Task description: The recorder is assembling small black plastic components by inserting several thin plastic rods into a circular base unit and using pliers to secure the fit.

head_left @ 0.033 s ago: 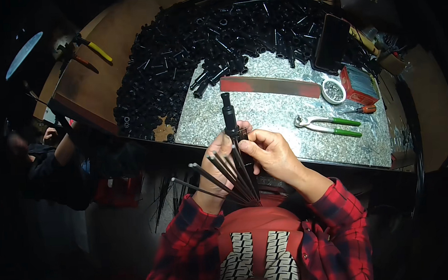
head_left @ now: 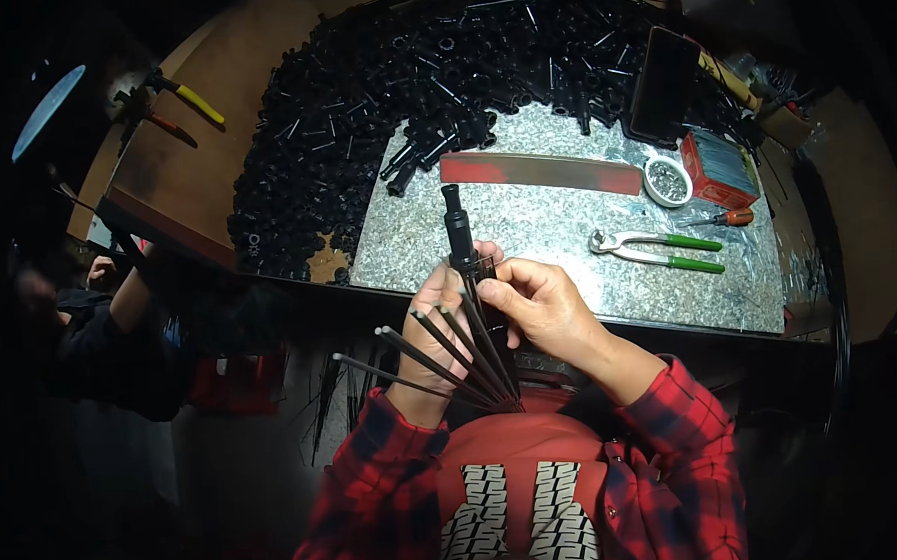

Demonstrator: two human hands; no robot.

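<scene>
In front of my body I hold what looks like a black umbrella frame, its stepped plastic runner [head_left: 458,230] pointing up and away from me. My left hand [head_left: 432,306] is closed around it from the left, just below the runner's collar. On the other side, my right hand [head_left: 540,306] pinches a thin part beside the collar between thumb and fingers; what exactly it grips is too small to make out. Several dark ribs [head_left: 442,355] fan out to the left across my left palm, and their lower ends converge near my lap.
Black plastic runners [head_left: 360,94] are heaped across the back and left. On the speckled board [head_left: 556,220] lie green-handled pincers [head_left: 657,251], a flat strip [head_left: 539,171], a white cup [head_left: 667,182] of small metal pieces, a red box [head_left: 719,168] and a screwdriver [head_left: 734,218]. Another person's arm [head_left: 129,299] is at left.
The ribs' free ends have shifted slightly, with the lowest one swung a little farther left. Both hands keep almost the same place and grip.
</scene>
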